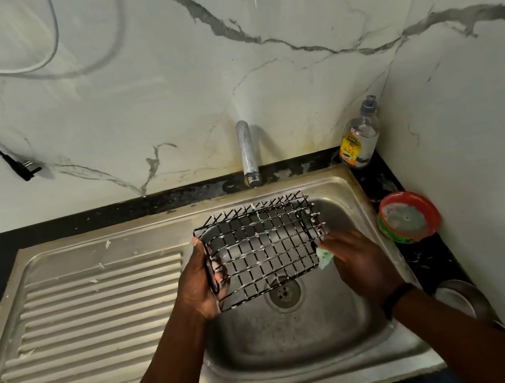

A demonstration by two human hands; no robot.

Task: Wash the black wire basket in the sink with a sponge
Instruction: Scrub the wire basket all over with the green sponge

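Above the drain [284, 293], the left hand [201, 287] holds the black wire basket [262, 249] by its end, the right hand [360, 262] pinches a green sponge [324, 256] beside it, and the soapy wires look light, stiff and slippery.

Basket [262, 249]: black coated wire, suds clinging. Sink [105, 317]: dull scuffed steel, ribbed drainboard. Tap [247, 154]: shiny metal. Wall [259, 74]: glossy veined marble gleaming. Bottle [359, 138]: clear plastic.
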